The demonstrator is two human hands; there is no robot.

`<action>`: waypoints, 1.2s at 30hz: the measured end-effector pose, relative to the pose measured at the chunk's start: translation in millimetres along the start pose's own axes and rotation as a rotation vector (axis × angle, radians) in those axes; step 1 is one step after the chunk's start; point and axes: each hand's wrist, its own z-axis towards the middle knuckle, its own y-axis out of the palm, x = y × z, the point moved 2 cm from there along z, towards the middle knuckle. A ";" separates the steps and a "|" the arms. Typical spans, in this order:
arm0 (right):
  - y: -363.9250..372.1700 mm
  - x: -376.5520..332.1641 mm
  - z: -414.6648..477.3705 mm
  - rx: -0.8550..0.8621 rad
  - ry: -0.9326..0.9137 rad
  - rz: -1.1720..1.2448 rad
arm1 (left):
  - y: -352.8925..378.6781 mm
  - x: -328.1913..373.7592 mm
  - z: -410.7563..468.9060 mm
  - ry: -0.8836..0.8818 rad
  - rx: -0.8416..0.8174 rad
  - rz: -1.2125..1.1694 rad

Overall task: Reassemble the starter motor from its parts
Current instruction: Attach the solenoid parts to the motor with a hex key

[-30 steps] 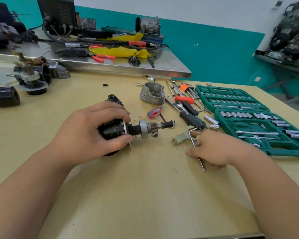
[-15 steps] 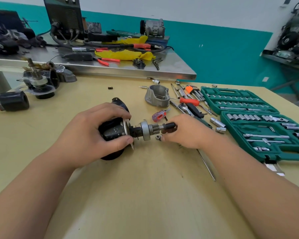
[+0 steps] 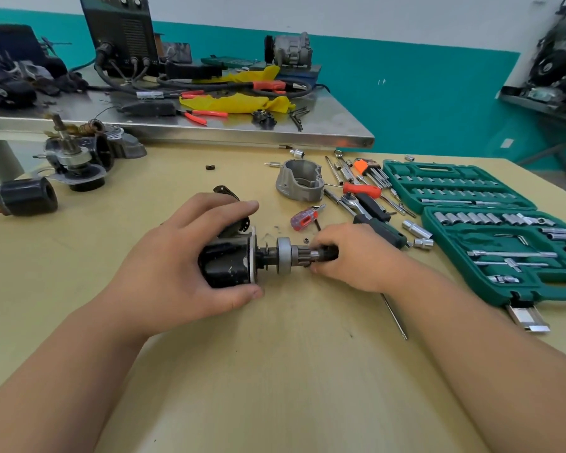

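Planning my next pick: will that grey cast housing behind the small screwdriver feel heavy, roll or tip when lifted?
Likely stiff and heavy for its size: the grey housing looks like thick cast metal. Probably will not roll; it seems to rest on a wide flanged base on the table.

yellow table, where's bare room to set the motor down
Bare: the stretch nearer than the left hand and right hand; also the patch between left hand and the black cylinder. Crowded: grey housing rightward to the green socket case.

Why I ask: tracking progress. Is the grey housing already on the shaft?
No, the grey housing lies on the table apart from the shaft.
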 end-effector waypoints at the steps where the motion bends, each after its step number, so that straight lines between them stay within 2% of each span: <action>1: -0.1 -0.4 0.6 -0.003 -0.009 -0.009 | 1.0 2.2 -1.2 0.013 -0.006 0.022; 11: -0.2 -6.8 4.1 0.058 -0.108 -0.285 | -1.2 2.3 -5.2 -0.015 -0.012 0.023; 17: -0.7 -4.0 0.9 0.025 -0.120 -0.198 | 0.4 -0.1 -12.6 0.006 -0.068 0.037; 22: -2.8 -5.6 2.9 0.006 -0.143 -0.278 | 3.9 -0.5 -14.5 0.009 -0.093 0.047; 25: -3.9 -7.5 1.4 0.023 -0.142 -0.234 | 2.6 -2.4 -14.1 -0.015 -0.073 0.024; 29: -4.0 -9.2 -0.7 -0.054 -0.143 -0.199 | 2.2 -2.4 -15.0 -0.021 -0.080 0.020; 36: -9.0 -9.6 -0.7 -0.060 -0.045 -0.327 | 2.6 1.5 -15.1 -0.068 -0.129 0.052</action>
